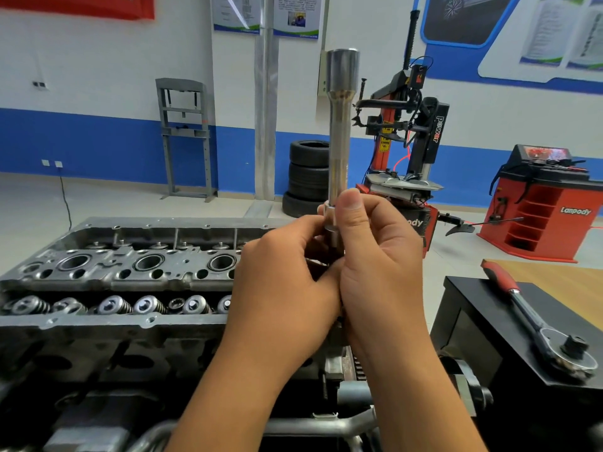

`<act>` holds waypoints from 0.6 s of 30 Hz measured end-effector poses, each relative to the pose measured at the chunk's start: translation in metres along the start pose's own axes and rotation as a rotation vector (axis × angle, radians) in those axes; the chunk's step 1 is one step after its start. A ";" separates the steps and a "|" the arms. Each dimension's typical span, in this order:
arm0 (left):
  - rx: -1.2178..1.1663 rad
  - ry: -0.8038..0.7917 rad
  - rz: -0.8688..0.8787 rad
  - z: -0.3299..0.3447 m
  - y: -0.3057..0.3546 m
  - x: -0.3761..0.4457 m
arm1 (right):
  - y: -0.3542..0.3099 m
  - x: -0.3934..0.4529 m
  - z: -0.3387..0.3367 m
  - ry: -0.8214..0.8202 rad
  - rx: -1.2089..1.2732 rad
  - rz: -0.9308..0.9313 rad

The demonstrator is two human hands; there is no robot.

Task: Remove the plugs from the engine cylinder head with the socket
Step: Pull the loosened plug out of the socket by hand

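A long chrome socket stands upright in front of me, its wide open end at the top. My right hand grips its lower end, thumb against the shaft. My left hand pinches the part just below, which my fingers hide. The grey engine cylinder head lies behind and to the left of my hands, with round plug wells along its middle and a row of valve springs in front. Both hands are above its right end.
A ratchet wrench with a red handle lies on a black box at the right. Behind stand a tyre changer, stacked tyres, a red wheel balancer and a grey press frame.
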State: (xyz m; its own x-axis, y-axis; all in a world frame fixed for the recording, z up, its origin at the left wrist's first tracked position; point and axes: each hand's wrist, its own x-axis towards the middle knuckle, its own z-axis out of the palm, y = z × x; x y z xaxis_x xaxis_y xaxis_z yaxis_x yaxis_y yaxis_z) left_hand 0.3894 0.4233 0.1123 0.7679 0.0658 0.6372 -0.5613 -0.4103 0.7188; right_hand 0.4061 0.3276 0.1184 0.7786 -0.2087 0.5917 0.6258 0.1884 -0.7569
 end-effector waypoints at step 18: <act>0.206 0.007 0.041 0.006 0.008 -0.004 | -0.002 0.002 0.002 0.046 -0.004 0.039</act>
State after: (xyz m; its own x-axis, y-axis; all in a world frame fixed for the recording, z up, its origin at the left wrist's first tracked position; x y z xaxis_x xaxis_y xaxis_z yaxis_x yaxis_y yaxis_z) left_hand 0.3838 0.4149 0.1136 0.7431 0.0508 0.6673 -0.5169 -0.5898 0.6204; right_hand 0.4063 0.3292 0.1212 0.7992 -0.2453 0.5488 0.5950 0.1932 -0.7801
